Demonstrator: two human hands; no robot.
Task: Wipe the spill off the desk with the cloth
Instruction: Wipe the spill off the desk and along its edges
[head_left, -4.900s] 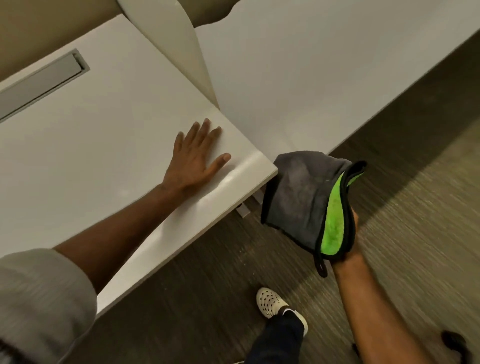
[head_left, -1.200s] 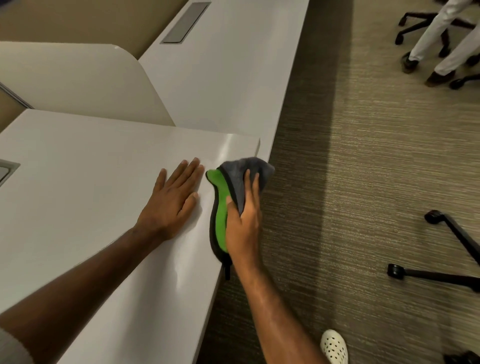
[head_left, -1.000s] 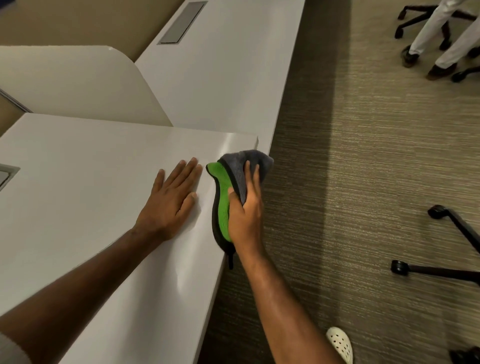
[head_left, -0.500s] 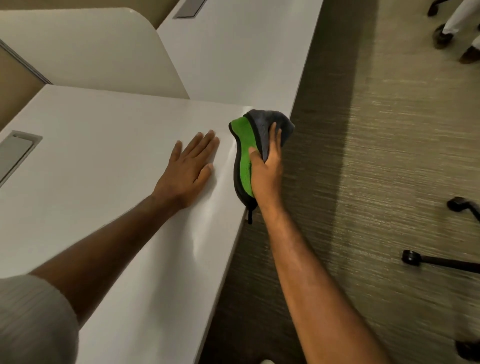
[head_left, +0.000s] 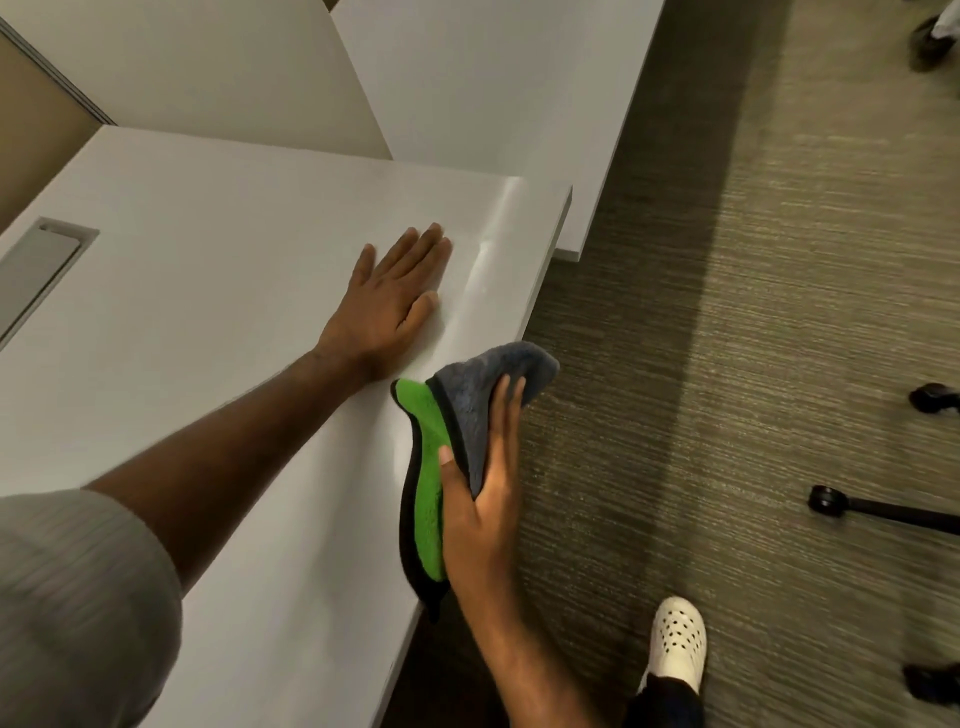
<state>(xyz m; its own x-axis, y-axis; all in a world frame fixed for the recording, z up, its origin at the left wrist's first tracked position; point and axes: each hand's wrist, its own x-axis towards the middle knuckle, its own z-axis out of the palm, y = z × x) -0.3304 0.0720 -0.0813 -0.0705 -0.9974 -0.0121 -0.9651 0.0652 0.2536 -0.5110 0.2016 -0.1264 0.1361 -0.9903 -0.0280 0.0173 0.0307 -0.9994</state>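
White desk (head_left: 218, 291) shows no clear spill; left hand (head_left: 387, 306) flat, right hand (head_left: 480, 499) grip pinching cloth (head_left: 457, 415).

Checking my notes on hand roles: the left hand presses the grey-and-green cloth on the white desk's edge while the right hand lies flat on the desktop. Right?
Not quite: the hands are swapped. In the head view the right hand holds the grey-and-green cloth at the white desk's edge, and the left hand lies flat on the desktop.
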